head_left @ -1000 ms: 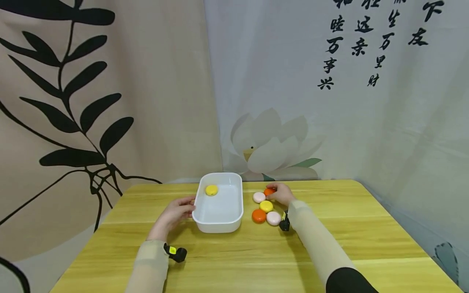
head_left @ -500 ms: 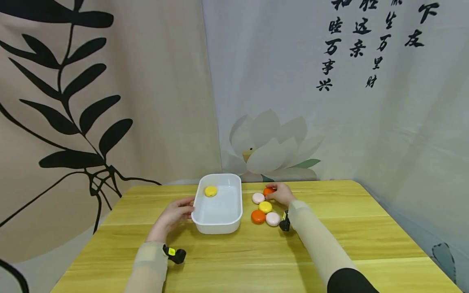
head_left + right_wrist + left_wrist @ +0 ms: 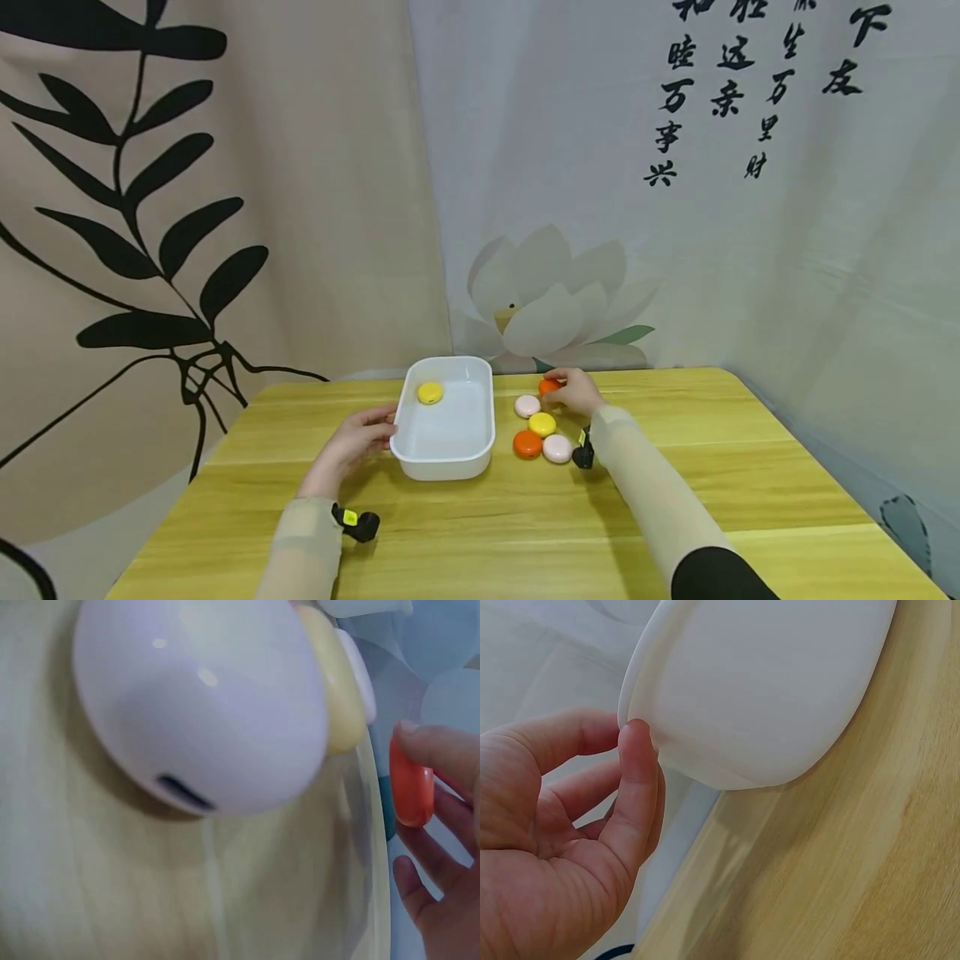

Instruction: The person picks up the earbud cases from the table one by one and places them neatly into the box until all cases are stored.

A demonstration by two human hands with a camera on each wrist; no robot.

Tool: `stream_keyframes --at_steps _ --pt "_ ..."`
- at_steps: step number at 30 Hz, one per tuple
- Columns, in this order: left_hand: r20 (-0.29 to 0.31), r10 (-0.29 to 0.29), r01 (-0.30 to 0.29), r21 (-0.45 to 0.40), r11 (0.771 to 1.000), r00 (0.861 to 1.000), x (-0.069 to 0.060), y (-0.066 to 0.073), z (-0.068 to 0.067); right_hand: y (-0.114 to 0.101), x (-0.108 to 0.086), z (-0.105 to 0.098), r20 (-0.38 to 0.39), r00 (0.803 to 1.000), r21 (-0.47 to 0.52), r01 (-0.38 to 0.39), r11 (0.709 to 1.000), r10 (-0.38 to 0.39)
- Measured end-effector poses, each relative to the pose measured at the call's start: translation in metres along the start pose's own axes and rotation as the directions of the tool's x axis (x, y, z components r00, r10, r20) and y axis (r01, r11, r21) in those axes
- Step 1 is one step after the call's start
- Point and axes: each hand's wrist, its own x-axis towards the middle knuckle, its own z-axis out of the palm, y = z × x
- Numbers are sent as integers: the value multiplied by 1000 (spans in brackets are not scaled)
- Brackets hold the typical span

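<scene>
My left hand [image 3: 358,440] pinches the left rim of a white rectangular container [image 3: 442,468]; in the left wrist view, its fingertips [image 3: 635,739] meet at that rim. Inside the container lies a glossy yellow round disc [image 3: 431,393]. My right hand [image 3: 576,392] pinches an orange round disc [image 3: 549,387] between thumb and fingers, seen edge-on as an orange disc [image 3: 411,787] in the right wrist view. Beside that hand lie a pale pink disc [image 3: 527,406], another yellow disc [image 3: 542,424], a second orange disc [image 3: 527,444] and a second pink disc [image 3: 557,448].
Everything stands on a wood-grain table [image 3: 465,542], whose far edge runs just behind the container. A printed curtain [image 3: 337,167] hangs behind the table. Close to the right wrist camera, a pink disc [image 3: 202,697] with a dark slot fills much of the view.
The orange disc in my right hand has shifted slightly away from the other discs, toward the far edge. My left hand and the container hold still; the head view has drifted a little.
</scene>
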Motion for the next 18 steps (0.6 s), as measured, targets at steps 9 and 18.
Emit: stream_keyframes --at_steps 9,18 --pt "-8 -8 8 -3 1000 1000 1 -3 0 2 4 -6 3 1000 -26 17 1000 -17" --pt "12 3 -3 -11 1000 1000 -1 0 0 -8 -2 -12 -10 999 -59 30 998 -31"
